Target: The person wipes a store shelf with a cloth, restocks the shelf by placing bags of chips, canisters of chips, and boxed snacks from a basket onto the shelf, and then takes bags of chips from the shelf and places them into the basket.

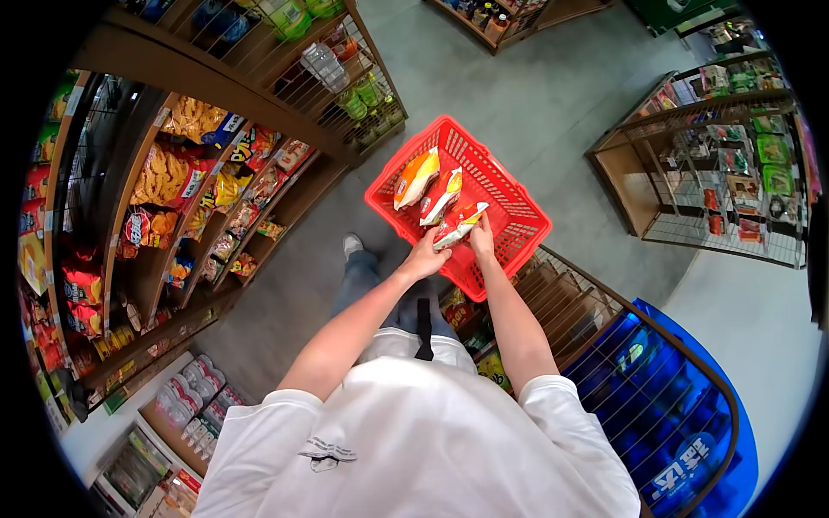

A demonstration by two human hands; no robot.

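A red plastic shopping basket (518, 194) stands in front of me, its lattice walls slanting outward. Over its near side I hold a red and white snack bag (459, 226) between both hands. My left hand (425, 256) grips the bag's lower left end, and my right hand (482, 236) has closed on its right end. Two more packets lie in the basket just beyond: a red and white one (441, 197) beside the held bag, and an orange and white one (417, 179) farther left. Printing on the bags is too small to read.
Shelves of snack bags (164, 177) rise on my left, with bottled drinks (325, 67) beyond. A wire rack (570, 293) is close on my right, beside a blue display (682, 414). Another goods rack (643, 173) stands at the far right. Grey floor (553, 95) runs between them.
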